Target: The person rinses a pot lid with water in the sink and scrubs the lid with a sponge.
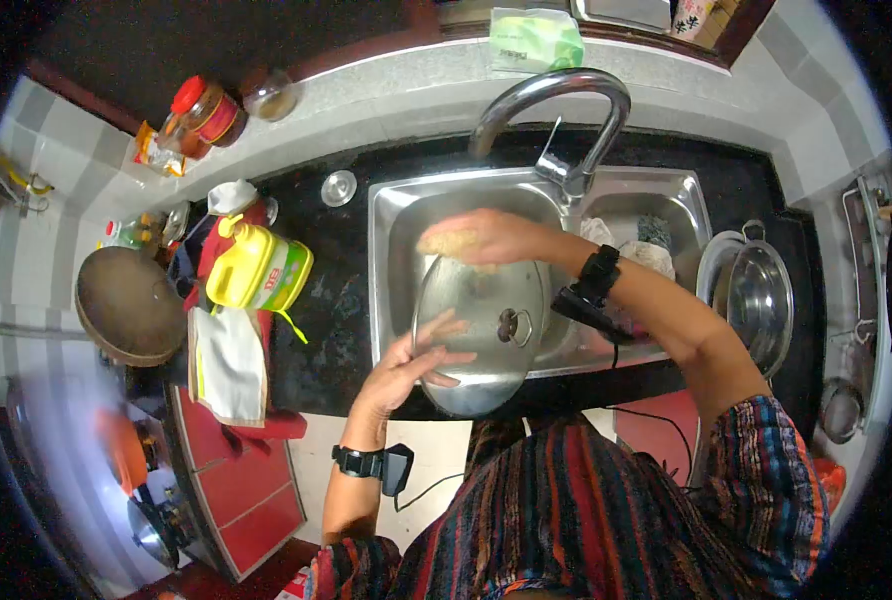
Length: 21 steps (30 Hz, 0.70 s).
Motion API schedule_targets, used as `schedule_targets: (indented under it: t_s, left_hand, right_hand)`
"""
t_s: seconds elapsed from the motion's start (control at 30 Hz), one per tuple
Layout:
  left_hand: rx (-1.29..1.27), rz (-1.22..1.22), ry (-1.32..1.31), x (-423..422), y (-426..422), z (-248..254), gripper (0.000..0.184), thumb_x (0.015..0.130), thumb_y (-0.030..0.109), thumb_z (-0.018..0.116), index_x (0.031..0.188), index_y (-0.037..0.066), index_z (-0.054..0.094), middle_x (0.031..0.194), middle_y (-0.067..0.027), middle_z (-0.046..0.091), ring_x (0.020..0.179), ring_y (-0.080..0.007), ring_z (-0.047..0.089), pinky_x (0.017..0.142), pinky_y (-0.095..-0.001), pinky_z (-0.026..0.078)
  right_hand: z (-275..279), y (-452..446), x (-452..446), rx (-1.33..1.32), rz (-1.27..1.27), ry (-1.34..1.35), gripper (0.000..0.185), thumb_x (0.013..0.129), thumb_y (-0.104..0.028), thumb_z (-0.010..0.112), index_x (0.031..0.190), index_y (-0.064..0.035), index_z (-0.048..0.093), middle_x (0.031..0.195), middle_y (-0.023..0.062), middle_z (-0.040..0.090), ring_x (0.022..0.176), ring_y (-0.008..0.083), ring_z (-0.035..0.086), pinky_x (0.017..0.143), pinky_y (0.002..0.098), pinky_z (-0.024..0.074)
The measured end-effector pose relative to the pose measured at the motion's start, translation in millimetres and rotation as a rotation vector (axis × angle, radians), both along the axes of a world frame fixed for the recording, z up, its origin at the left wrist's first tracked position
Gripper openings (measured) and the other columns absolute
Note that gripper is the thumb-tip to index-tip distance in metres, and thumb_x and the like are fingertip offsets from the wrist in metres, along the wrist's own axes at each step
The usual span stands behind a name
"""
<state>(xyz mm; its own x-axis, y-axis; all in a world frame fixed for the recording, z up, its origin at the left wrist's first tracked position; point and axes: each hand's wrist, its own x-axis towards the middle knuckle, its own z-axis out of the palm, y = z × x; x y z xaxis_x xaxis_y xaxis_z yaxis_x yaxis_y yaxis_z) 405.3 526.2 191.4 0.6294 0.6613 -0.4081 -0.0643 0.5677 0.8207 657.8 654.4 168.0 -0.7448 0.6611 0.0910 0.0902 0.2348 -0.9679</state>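
Observation:
A pot lid (476, 320) with a steel rim and a dark knob with a metal loop is tilted over the left basin of the steel sink (378, 215). My left hand (421, 360) grips the lid by its left edge, fingers spread over its face and the thumb hidden. At the lid's far edge, my right hand (501, 238) presses a yellowish sponge (448, 243) against it; this hand is slightly blurred. Above the basin arches the chrome faucet (606, 90).
Right basin: a whitish cloth (651, 258) and a dark scouring pad (654, 232). Metal bowls (761, 300) stand right of the sink. On the left counter are a yellow detergent jug (256, 270), a towel (228, 365) and a round drain cover (339, 188). Jars (211, 115) line the ledge.

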Motion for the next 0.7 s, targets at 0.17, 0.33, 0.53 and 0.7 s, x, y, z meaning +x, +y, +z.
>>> schedule_targets:
  t_s: [0.17,0.33,0.53,0.7]
  left_hand:
    - [0.075,0.107,-0.014,16.1,-9.0,-17.4,0.06,0.094,0.01,0.055,0.147,0.001,0.028,0.147,-0.0174,0.04,0.118,-0.0394,0.057,0.08,-0.0398,0.06]
    - [0.071,0.125,0.086,13.7,-12.3,-27.1,0.062,0.094,0.005,0.052,0.149,0.002,0.024,0.149,-0.0173,0.037,0.12,-0.0365,0.056,0.081,-0.038,0.059]
    - [0.166,0.151,0.064,17.1,-22.2,8.3,0.061,0.093,-0.004,0.046,0.149,0.002,0.024,0.151,-0.0165,0.035,0.124,-0.0339,0.053,0.079,-0.0371,0.06]
    - [0.122,0.21,0.121,13.7,-23.1,-14.0,0.062,0.093,-0.004,0.047,0.15,0.001,0.022,0.151,-0.0173,0.035,0.124,-0.035,0.053,0.079,-0.0382,0.06]
  right_hand:
    - [22.8,-24.4,-22.4,0.576,-0.093,-0.546,0.05,0.082,-0.015,0.059,0.132,-0.0111,0.056,0.133,0.0104,0.056,0.127,0.027,0.051,0.105,0.0354,0.041]
    - [17.9,-64.4,-36.5,0.981,-0.161,-0.192,0.034,0.086,-0.024,0.055,0.118,-0.0158,0.061,0.119,0.011,0.061,0.117,0.0302,0.055,0.092,0.0398,0.0504]
    - [-14.5,-29.0,3.9,0.7,-0.51,-0.545,0.053,0.081,-0.007,0.052,0.134,-0.0162,0.054,0.135,0.0106,0.055,0.12,0.026,0.056,0.095,0.0398,0.0494]
    - [24.5,-81.6,-38.5,0.824,-0.257,-0.259,0.054,0.084,-0.015,0.056,0.137,-0.0143,0.049,0.145,0.0113,0.045,0.131,0.0291,0.047,0.101,0.0416,0.0456]
